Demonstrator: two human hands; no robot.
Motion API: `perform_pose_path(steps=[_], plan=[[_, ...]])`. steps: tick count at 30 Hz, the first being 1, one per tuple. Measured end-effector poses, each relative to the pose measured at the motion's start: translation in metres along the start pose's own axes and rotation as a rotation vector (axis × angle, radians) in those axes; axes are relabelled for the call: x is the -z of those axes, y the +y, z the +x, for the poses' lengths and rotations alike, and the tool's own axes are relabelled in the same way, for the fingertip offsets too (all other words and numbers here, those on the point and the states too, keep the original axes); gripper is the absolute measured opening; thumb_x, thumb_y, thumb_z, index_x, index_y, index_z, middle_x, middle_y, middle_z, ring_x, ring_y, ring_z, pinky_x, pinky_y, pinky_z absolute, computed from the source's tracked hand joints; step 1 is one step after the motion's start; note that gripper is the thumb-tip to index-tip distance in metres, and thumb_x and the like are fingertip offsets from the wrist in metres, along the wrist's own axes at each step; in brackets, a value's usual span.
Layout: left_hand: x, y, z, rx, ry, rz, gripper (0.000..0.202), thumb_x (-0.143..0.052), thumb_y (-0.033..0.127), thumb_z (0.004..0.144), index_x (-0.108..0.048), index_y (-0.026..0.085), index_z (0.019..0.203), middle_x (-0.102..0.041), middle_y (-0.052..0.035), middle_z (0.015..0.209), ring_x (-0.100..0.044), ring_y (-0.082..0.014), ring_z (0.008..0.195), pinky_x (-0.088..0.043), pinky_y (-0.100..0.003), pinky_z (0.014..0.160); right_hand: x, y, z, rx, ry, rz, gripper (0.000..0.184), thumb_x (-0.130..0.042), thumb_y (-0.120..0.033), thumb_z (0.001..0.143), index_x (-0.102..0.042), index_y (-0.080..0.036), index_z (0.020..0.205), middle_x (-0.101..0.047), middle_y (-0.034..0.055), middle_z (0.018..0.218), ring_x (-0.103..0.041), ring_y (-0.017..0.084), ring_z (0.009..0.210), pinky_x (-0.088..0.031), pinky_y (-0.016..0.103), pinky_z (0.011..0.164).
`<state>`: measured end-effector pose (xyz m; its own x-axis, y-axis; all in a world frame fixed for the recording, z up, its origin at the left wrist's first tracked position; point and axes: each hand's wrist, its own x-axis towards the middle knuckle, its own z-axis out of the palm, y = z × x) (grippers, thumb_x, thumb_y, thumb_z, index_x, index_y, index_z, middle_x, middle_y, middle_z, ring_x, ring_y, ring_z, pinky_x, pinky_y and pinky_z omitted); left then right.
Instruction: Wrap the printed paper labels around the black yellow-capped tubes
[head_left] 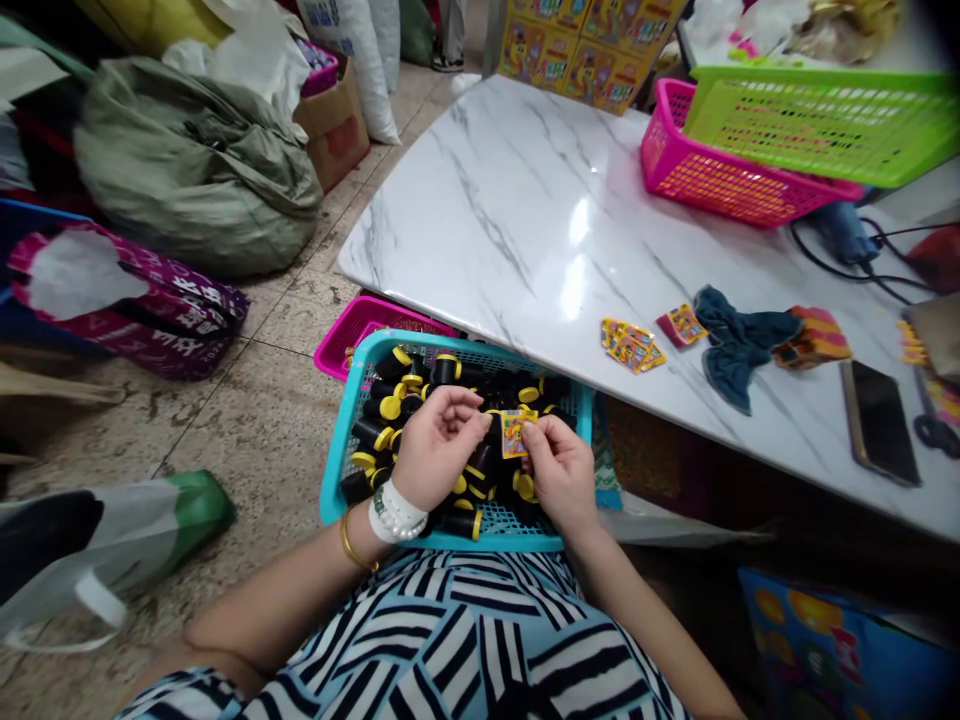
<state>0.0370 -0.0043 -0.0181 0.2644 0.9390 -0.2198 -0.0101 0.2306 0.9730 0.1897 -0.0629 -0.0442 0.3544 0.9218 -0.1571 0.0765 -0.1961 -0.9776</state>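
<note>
A small yellow printed sticker is pinched between the thumb and fingers of my right hand. Close to its left edge, my left hand has its fingers curled and its thumb tip near the index finger; whether anything is between them is too small to make out. Both hands are over a turquoise basket on my lap. Many black cylinders with yellow caps lie jumbled inside it, partly hidden by my hands.
On the marble-patterned table are more stickers, a small stack of cards, a dark blue cloth and a phone. Pink and green baskets stand at the back right. Bags crowd the floor leftward.
</note>
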Motion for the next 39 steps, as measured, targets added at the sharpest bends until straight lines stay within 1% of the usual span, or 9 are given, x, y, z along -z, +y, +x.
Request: perform_pose_path(steps=[2, 8, 14, 19, 22, 26, 29, 33, 39], plan=[[0.001, 0.002, -0.011, -0.047, 0.064, 0.042, 0.016, -0.069, 0.033, 0.082, -0.063, 0.018, 0.086, -0.064, -0.0006, 0.074, -0.056, -0.0110, 0.063, -0.044, -0.022, 0.058, -0.004, 0.000, -0.005, 0.084, 0.069, -0.082, 0.039, -0.055, -0.046, 0.094, -0.052, -0.020, 0.066, -0.048, -0.0048, 0.055, -0.042, 0.010, 0.051, -0.035, 0.023, 0.049], [0.002, 0.001, -0.024, -0.155, -0.001, 0.128, 0.022, -0.062, 0.033, 0.090, -0.070, 0.014, 0.082, -0.063, -0.0013, 0.067, -0.053, -0.0093, 0.057, -0.043, -0.021, 0.055, -0.008, 0.003, -0.009, 0.283, 0.141, -0.223, 0.036, -0.052, -0.036, 0.098, -0.054, -0.018, 0.067, -0.049, -0.0044, 0.059, -0.044, 0.009, 0.054, -0.035, 0.023, 0.053], [0.001, -0.002, -0.025, -0.289, 0.040, 0.227, 0.018, -0.065, 0.026, 0.089, -0.075, 0.013, 0.095, -0.070, -0.0066, 0.083, -0.060, -0.0115, 0.067, -0.047, -0.022, 0.061, -0.009, 0.004, -0.010, 0.348, 0.149, -0.264, 0.032, -0.055, -0.029, 0.096, -0.053, -0.018, 0.066, -0.048, -0.0049, 0.059, -0.043, 0.009, 0.055, -0.034, 0.023, 0.055], [0.001, -0.009, -0.023, -0.338, 0.032, 0.269, 0.015, -0.065, 0.024, 0.088, -0.077, 0.014, 0.092, -0.064, -0.0037, 0.073, -0.055, -0.0104, 0.063, -0.043, -0.022, 0.057, -0.011, 0.006, -0.012, 0.388, 0.147, -0.296, 0.029, -0.054, -0.027, 0.096, -0.056, -0.018, 0.068, -0.051, -0.0038, 0.061, -0.046, 0.010, 0.057, -0.037, 0.023, 0.057], [0.000, -0.013, -0.023, -0.322, 0.043, 0.234, 0.016, -0.069, 0.024, 0.086, -0.075, 0.015, 0.097, -0.062, -0.0027, 0.076, -0.055, -0.0104, 0.064, -0.044, -0.022, 0.057, -0.013, 0.009, -0.013, 0.433, 0.135, -0.355, 0.027, -0.055, -0.025, 0.096, -0.057, -0.018, 0.070, -0.054, -0.0026, 0.064, -0.049, 0.011, 0.059, -0.038, 0.024, 0.059], [0.004, -0.013, -0.024, -0.279, 0.206, 0.166, 0.018, -0.070, 0.024, 0.084, -0.069, 0.016, 0.100, -0.060, -0.0009, 0.079, -0.055, -0.0099, 0.064, -0.046, -0.021, 0.058, -0.014, 0.013, -0.013, 0.437, 0.179, -0.391, 0.025, -0.056, -0.024, 0.095, -0.057, -0.019, 0.070, -0.054, -0.0028, 0.063, -0.050, 0.011, 0.059, -0.038, 0.025, 0.059], [0.007, -0.012, -0.024, -0.333, 0.161, 0.256, 0.008, -0.068, 0.022, 0.085, -0.072, 0.015, 0.086, -0.062, -0.0029, 0.078, -0.057, -0.0105, 0.067, -0.046, -0.021, 0.061, -0.015, 0.012, -0.013, 0.450, 0.165, -0.388, 0.026, -0.056, -0.022, 0.095, -0.057, -0.019, 0.069, -0.053, -0.0031, 0.063, -0.049, 0.011, 0.058, -0.038, 0.025, 0.058], [0.008, -0.014, -0.023, -0.309, 0.104, 0.268, 0.012, -0.069, 0.021, 0.085, -0.076, 0.014, 0.092, -0.064, -0.0039, 0.078, -0.057, -0.0104, 0.065, -0.045, -0.022, 0.058, -0.018, 0.010, -0.013, 0.515, 0.111, -0.382, 0.024, -0.055, -0.017, 0.094, -0.055, -0.019, 0.071, -0.051, -0.0031, 0.064, -0.048, 0.010, 0.058, -0.037, 0.024, 0.057], [0.006, -0.023, -0.022, -0.250, 0.101, 0.179, 0.010, -0.074, 0.024, 0.079, -0.076, 0.014, 0.082, -0.063, -0.0048, 0.077, -0.060, -0.0129, 0.069, -0.049, -0.023, 0.060, -0.024, 0.013, -0.013, 0.629, 0.051, -0.486, 0.026, -0.055, -0.016, 0.094, -0.053, -0.020, 0.069, -0.049, -0.0021, 0.063, -0.046, 0.011, 0.058, -0.036, 0.026, 0.057]])
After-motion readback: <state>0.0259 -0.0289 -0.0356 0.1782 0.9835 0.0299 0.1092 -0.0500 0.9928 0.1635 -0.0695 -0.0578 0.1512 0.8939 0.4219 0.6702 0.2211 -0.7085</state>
